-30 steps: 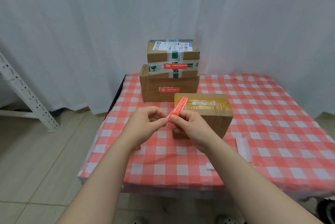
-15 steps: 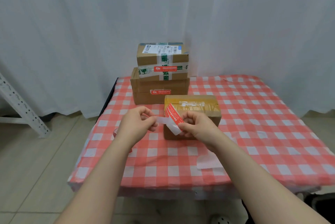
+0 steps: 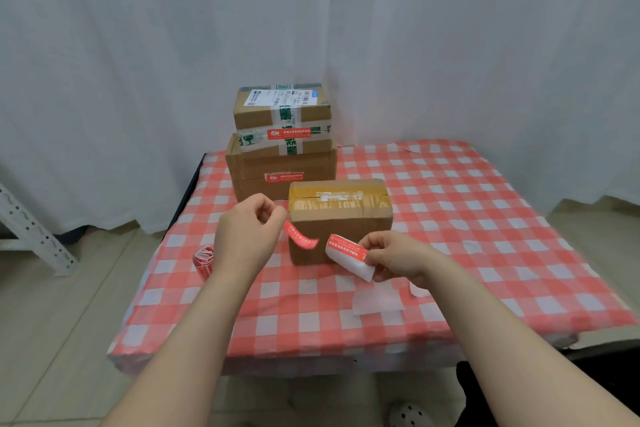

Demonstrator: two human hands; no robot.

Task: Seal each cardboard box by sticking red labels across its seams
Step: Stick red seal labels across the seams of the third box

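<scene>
While the person stands at the near edge of the surface [image 3: 485, 236], which wears a red-and-white checked cloth, both hands are raised just in front of the near box [image 3: 341, 215]. The left hand [image 3: 247, 236] pinches one end of a peeled red label [image 3: 300, 239] between thumb and forefinger, the other fingers curled in; the strip curls down and to the right in the air, in front of the box's front face, and I cannot tell whether it touches the cardboard. The right hand [image 3: 398, 258] pinches a white backing strip [image 3: 349, 257] that carries a second red sticker along its top edge. The near box has brownish tape and a torn white patch across its lid. Behind it, toward the left rear corner, a lower box [image 3: 280, 167] bears a red sticker on its front seam, and a top box [image 3: 282, 115] stacked on it, banded with green-printed tape, bears another. A bundle of red labels [image 3: 204, 260] lies just left of the left wrist. Scraps of white backing paper [image 3: 375, 302] lie near the right forearm. A white curtain [image 3: 138, 46] hangs behind everything.
</scene>
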